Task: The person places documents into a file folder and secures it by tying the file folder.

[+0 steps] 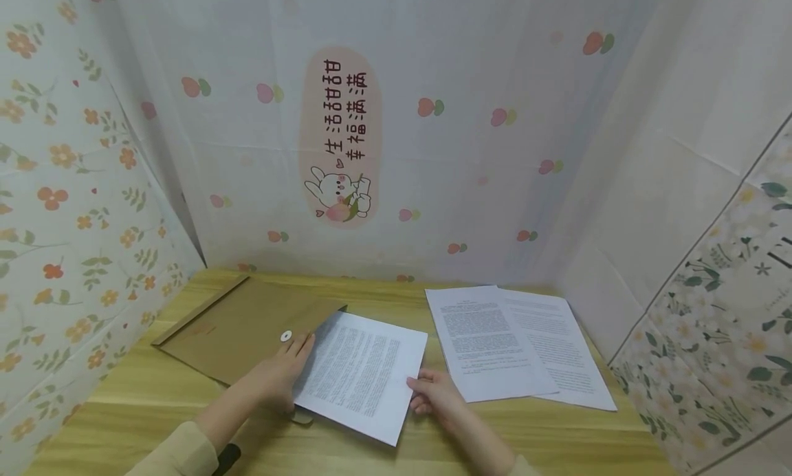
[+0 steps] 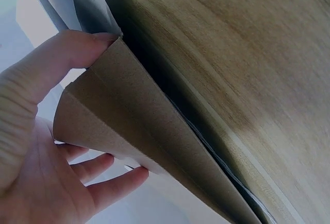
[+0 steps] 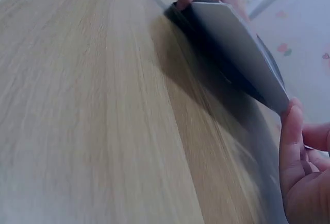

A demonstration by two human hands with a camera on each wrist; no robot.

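Note:
A brown paper document envelope (image 1: 254,318) with a white round button lies on the table at the left. My left hand (image 1: 278,376) grips it at its mouth, fingers on the top face. In the left wrist view the thumb (image 2: 67,54) presses the near corner of the envelope's folded side (image 2: 134,110). A stack of printed sheets (image 1: 365,366) sticks out of the mouth, its left part hidden inside. My right hand (image 1: 436,393) pinches the stack's right edge between thumb and fingers. The right wrist view shows the stack (image 3: 242,54) tilted, its near end raised off the table.
Two overlapping printed papers (image 1: 489,345) lie at the right of the wood-grain table (image 1: 557,441). A patterned cloth (image 1: 470,166) hangs behind the table, with flowered cloths at both sides. A brown flap (image 1: 301,416) shows below the stack.

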